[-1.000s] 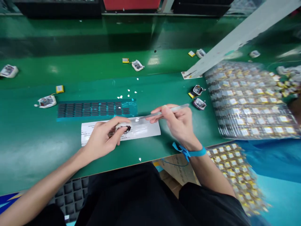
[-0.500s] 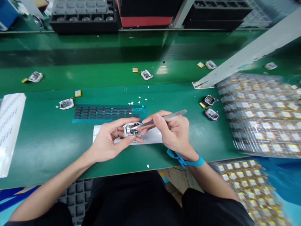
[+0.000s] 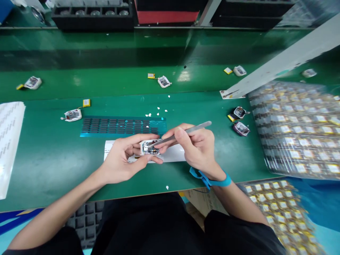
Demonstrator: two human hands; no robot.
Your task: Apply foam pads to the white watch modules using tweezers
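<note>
My left hand [image 3: 124,157] grips a small white device housing [image 3: 149,147] by its edges, its open face showing a circuit board with small parts. In my right hand [image 3: 195,143], a pair of metal tweezers [image 3: 186,131] is pinched between thumb and fingers. The tweezers' tips reach inside the housing; whether they hold any part is too small to tell. Right-hand fingertips rest at the housing's right edge. Beneath both hands lies a white paper sheet [image 3: 174,154]. Just behind them is a blue sheet [image 3: 156,124] with rows of dark strips.
Similar open housings with yellow batteries lie around, including a left one [image 3: 73,115], a back one [image 3: 164,81] and a dark one [image 3: 241,128]. Plastic trays of batteries [image 3: 300,131] stand at right. A grey post [image 3: 273,63] slants nearby. White bits [image 3: 158,108] are scattered behind the hands.
The view has shifted slightly. Both hands keep their hold on the housing and tweezers, with the tips still inside the housing and only a slight change in tweezer angle.
</note>
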